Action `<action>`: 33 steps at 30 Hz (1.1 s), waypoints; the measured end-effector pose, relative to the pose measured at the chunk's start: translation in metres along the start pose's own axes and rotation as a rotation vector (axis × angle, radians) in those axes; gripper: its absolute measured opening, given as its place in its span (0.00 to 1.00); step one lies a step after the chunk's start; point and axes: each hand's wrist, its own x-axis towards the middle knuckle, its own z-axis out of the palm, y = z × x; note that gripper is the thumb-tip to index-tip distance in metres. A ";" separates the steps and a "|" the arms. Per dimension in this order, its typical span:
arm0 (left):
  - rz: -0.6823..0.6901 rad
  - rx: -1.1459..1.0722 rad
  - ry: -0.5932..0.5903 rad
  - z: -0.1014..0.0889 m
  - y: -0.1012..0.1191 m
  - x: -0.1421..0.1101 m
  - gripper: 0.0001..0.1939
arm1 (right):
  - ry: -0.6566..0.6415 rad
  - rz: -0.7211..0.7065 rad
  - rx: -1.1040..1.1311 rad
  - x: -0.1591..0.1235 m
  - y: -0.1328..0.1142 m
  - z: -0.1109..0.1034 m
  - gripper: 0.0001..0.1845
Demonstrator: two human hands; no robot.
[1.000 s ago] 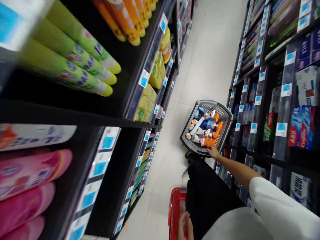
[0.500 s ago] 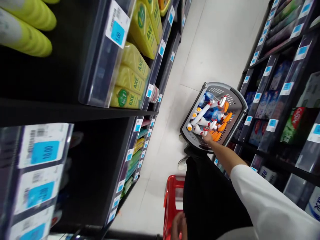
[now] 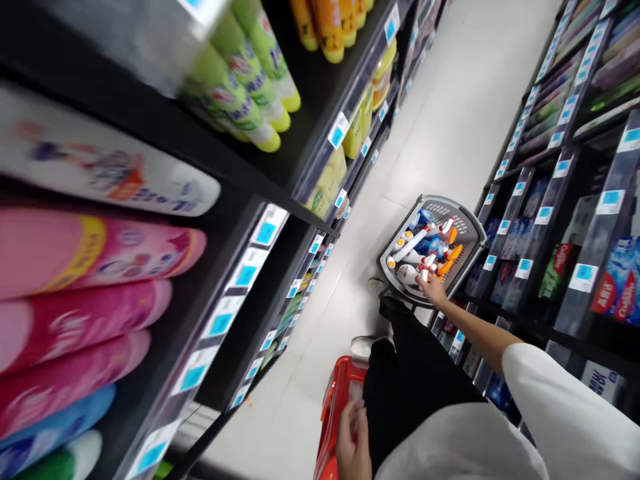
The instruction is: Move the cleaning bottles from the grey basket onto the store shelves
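Right hand: closed on the rim of the grey plastic basket.
Inside: toy bowling pins, lying diagonally.
Left hand: curled at the red basket, grip unclear.

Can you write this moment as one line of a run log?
left hand: beside red basket | right hand: at toy bowling pins in grey basket | place: shop aisle

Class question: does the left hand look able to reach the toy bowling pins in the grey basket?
Probably not: the left hand is down at the red basket, with the black-trousered leg between it and the grey basket holding the toy bowling pins.
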 end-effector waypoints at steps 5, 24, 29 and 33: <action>0.079 -0.055 -0.120 -0.045 0.009 -0.017 0.31 | 0.041 -0.227 -0.088 -0.093 -0.046 -0.062 0.14; 0.934 -0.173 -0.035 -0.108 0.061 -0.087 0.27 | 0.126 -1.118 0.178 -0.469 -0.239 -0.198 0.25; 1.098 -0.191 0.066 -0.121 0.082 -0.111 0.53 | -0.069 -1.335 0.303 -0.531 -0.270 -0.206 0.26; 1.043 -0.448 -0.104 -0.135 0.091 -0.129 0.56 | -0.217 -1.442 0.268 -0.562 -0.284 -0.211 0.26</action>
